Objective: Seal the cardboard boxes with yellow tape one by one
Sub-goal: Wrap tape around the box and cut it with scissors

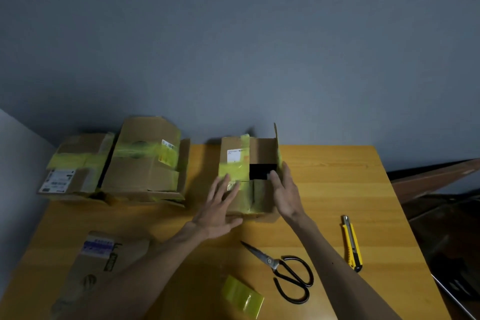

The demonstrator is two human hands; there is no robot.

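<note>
Lying nearest on the tabletop (337, 176) is a loose tape strip (242, 296). If it folds onto itself when lifted, it likely won't hold a seam. Just beyond it the scissors (285, 271) point toward the left forearm, and the knife (352, 243) lies off to the right. A careless reach back for the strip could catch either one.

Further on, the left hand (220, 208) lies flat, fingers spread, on the box (249, 171), over its taped left half. The right hand (284, 189), fingers straight and holding nothing, rests against the box's right side, thumb at the rim of a dark gap. That gap is not yet closed, and one flap (275, 138) stands upright at the far right corner.

Letting go to fetch tape may let the pressed flaps spring up. Pushing harder from one side could slide the box across the tabletop. Two sealed boxes (145, 161) sit at the far left, well apart.
</note>
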